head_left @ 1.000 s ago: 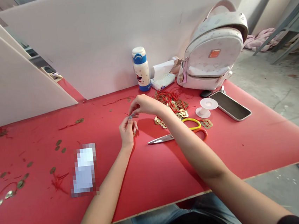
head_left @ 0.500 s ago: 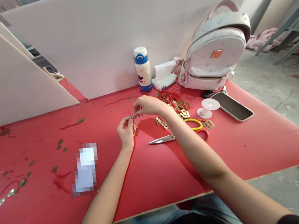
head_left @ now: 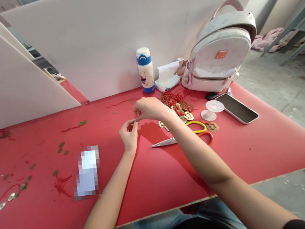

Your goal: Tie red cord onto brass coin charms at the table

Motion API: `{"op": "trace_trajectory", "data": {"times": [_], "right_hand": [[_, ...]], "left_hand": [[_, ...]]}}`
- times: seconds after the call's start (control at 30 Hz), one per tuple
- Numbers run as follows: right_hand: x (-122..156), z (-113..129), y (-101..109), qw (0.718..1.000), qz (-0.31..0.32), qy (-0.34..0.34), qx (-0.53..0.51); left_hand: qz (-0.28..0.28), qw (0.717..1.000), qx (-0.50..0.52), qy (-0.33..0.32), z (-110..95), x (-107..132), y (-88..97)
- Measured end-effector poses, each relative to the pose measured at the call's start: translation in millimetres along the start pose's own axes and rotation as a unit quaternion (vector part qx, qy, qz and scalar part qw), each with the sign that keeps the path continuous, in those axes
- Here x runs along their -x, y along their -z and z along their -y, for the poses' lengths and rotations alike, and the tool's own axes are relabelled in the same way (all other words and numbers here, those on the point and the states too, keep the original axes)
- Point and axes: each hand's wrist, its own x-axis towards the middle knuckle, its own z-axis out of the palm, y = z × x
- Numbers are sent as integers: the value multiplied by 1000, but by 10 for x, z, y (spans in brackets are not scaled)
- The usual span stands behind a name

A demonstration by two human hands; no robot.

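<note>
Head view: red cord [head_left: 135,118] pinched between left hand [head_left: 129,134] and right hand [head_left: 149,109] fingers [head_left: 139,115].

Short thin red thread [head_left: 136,118], pinched, held aloft

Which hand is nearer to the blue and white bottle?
Right. The right hand is directly in front of the bottle; the left hand is farther back and off to the left.

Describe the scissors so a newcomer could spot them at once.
On the red tabletop, look in front of the white backpack, just nearer than the heap of red cord and brass coins. The steel scissors lie flat there, blades pointing left, under the person's right forearm. Only they have a yellow and an orange handle loop.
</note>
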Motion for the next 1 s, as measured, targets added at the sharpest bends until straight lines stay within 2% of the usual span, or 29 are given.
{"op": "trace_trajectory", "data": {"times": [0.17,0.3,0.53,0.7,0.8,0.87,0.93,1.0], "right_hand": [[-13,-21,-2,999,-18,26,-16],[-16,-55,-2,999,-5,21,-29],[-40,-96,-49,997,51,-62,0],[-41,-74,-79,994,75,-72,-14],[-29,-56,-57,995,57,-80,9],[-36,-4,-42,996,20,-83,29],[-58,112,-61,997,-19,-66,38],[-82,296,-150,999,-30,-22,23]], "left_hand": [[31,998,-53,-6,-3,17,-10],[38,999,-29,-2,-2,10,-10],[16,1000,24,-5,-40,-8,-12],[8,1000,23,-8,-33,-8,-8],[4,1000,0,-11,-28,-6,-10],[5,999,-35,-11,-21,-11,-15],[12,996,-86,-3,-9,-23,-20],[17,992,-128,8,3,-37,-18]]}}
